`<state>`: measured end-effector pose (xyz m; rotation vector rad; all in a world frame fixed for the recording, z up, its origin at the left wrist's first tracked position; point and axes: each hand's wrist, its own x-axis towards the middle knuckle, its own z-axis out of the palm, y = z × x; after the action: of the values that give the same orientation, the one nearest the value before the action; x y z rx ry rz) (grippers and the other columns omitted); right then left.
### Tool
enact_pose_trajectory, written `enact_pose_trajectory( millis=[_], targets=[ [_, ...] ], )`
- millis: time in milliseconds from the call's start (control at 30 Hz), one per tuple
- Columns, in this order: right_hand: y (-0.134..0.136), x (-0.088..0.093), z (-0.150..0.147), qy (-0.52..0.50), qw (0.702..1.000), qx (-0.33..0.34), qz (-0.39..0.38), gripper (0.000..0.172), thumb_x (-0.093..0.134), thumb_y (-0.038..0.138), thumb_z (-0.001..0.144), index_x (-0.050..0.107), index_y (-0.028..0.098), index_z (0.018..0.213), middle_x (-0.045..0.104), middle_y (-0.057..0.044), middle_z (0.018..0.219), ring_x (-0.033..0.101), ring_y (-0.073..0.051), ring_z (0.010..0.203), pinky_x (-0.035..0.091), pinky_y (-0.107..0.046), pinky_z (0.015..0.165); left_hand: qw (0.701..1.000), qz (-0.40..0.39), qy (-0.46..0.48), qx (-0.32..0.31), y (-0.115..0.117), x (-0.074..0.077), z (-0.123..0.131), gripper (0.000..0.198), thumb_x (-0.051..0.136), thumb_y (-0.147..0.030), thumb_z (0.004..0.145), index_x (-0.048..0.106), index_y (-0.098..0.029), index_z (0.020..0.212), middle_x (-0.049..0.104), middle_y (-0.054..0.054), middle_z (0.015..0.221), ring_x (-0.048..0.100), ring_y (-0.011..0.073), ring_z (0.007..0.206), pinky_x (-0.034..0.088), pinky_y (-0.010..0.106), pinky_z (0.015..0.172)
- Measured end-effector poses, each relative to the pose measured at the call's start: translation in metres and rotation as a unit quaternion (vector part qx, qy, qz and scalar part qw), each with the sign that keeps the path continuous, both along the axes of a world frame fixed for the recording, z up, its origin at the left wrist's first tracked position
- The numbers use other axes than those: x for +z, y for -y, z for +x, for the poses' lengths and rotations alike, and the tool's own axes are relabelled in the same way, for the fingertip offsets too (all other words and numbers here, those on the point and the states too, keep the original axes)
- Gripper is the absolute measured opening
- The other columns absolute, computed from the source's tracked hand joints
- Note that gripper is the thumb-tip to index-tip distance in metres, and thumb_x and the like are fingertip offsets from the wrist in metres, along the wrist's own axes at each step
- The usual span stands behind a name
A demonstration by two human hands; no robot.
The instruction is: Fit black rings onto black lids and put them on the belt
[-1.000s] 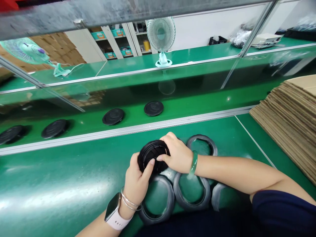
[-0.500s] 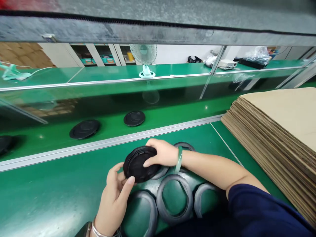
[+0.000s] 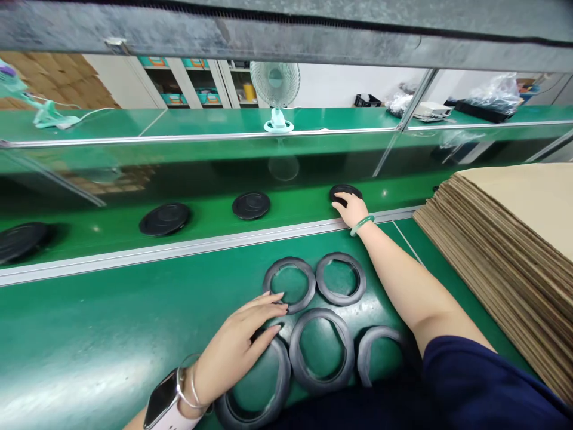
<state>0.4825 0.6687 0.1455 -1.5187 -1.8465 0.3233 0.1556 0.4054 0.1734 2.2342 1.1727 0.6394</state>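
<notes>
At the far left, a black disc point(image 3: 21, 240) lies on the conveyor belt point(image 3: 89, 236). A second disc point(image 3: 165, 218) lies further along it. On the table point(image 3: 89, 340) in front of the belt, your left hand point(image 3: 239, 340) lies open. Its fingers are stretched out flat, and there is a watch point(image 3: 162, 407) on the wrist. The palm rests over the nearest ring point(image 3: 257, 391), and the fingertips reach the rim of the rear left ring point(image 3: 289, 284), so the hand grips nothing. To the right are three more grey rings. The middle ring point(image 3: 321, 350) touches the nearest ring, the rear right ring point(image 3: 341, 278) lies just beside the rear left ring, and a partly hidden ring point(image 3: 380, 353) sits by your sleeve.

Back on the belt, a third disc point(image 3: 250, 205) lies past the second one. Your right arm reaches across the table's metal edge. There your right hand point(image 3: 353, 209), with a green bangle point(image 3: 362, 224) on the wrist, has its fingers on the near side of the fourth disc point(image 3: 344, 191). The disc lies flat on the belt. You cannot tell whether the fingers pinch it or only rest on it. A stack of cardboard sheets point(image 3: 514, 239) fills the table's right end.
</notes>
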Motion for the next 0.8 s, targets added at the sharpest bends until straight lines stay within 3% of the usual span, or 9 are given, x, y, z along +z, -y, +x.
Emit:
enact_pose_trajectory(
  millis=[200,367,600,800],
  targets=[
    [0.009,-0.003,-0.012,-0.042,0.996,0.071,0.039,0.016,0.064,0.025,0.088,0.074,0.018,0.099,0.072,-0.005,0.106,0.064,-0.023,0.105,0.045,-0.038,0.103,1.0,0.01,-0.009,-0.008,-0.002,-0.001,0.001,0.027,0.053,-0.024,0.098,0.062,-0.028,0.123,0.067,0.002,0.126,0.054,0.0205,0.129,0.043,0.046,0.114],
    [0.005,-0.008,-0.009,-0.083,0.993,0.053,0.06,0.019,0.058,0.026,0.09,0.073,0.015,0.091,0.071,-0.008,0.099,0.063,-0.023,0.096,0.046,-0.037,0.097,1.0,0.01,-0.021,-0.016,-0.001,-0.005,0.0,0.03,0.053,-0.024,0.097,0.061,-0.028,0.126,0.064,0.003,0.13,0.052,0.0218,0.13,0.043,0.047,0.114],
    [0.004,-0.015,-0.012,-0.097,0.989,0.11,-0.007,0.026,0.058,0.032,0.087,0.074,0.013,0.096,0.071,-0.007,0.082,0.064,-0.018,0.074,0.051,-0.028,0.073,1.0,0.007,-0.006,-0.007,-0.002,-0.006,0.001,0.028,0.056,-0.022,0.095,0.063,-0.028,0.122,0.066,0.005,0.123,0.055,0.024,0.125,0.044,0.048,0.113],
    [0.009,-0.011,-0.014,-0.058,0.985,0.148,-0.061,0.032,0.059,0.04,0.084,0.075,0.014,0.093,0.071,-0.007,0.079,0.064,-0.019,0.068,0.05,-0.03,0.068,1.0,0.002,0.012,0.002,-0.002,-0.006,0.001,0.03,0.059,-0.018,0.092,0.064,-0.027,0.119,0.064,0.007,0.121,0.052,0.0251,0.127,0.042,0.048,0.114]
  ],
)
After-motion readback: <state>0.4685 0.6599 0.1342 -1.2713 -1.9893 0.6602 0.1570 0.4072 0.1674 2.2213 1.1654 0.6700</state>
